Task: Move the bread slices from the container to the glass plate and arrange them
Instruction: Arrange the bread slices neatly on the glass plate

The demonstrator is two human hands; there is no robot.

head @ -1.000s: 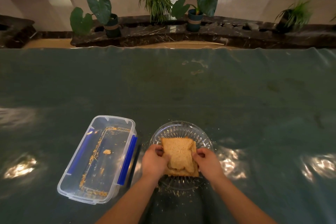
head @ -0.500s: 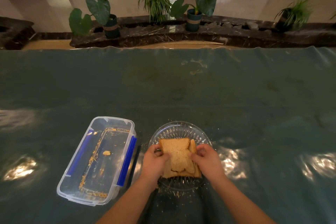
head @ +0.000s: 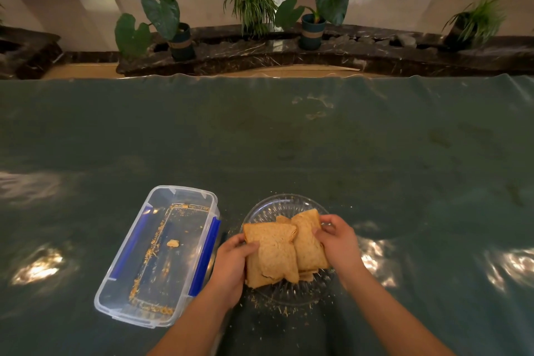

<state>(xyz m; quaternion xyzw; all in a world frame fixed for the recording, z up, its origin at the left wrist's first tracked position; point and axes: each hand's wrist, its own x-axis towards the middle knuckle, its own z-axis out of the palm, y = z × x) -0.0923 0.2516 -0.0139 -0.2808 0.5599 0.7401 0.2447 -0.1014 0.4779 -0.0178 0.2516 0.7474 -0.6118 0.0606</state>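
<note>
Since a second ago both hands have fanned the stacked slices (head: pixel 284 251) apart on the plate (head: pixel 277 205). Left hand (head: pixel 232 264) pinches one slice's edge; right hand (head: pixel 336 237) grips another's. Light, soft, crumbly: hold by the crusts.

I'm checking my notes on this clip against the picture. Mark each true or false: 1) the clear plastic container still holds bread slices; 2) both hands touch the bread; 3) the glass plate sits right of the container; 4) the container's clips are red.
1) False: the clear plastic container holds only crumbs.
2) True: the left hand and right hand both grip the brown bread slices.
3) True: the round glass plate sits to its right.
4) False: the clips are blue.
</note>
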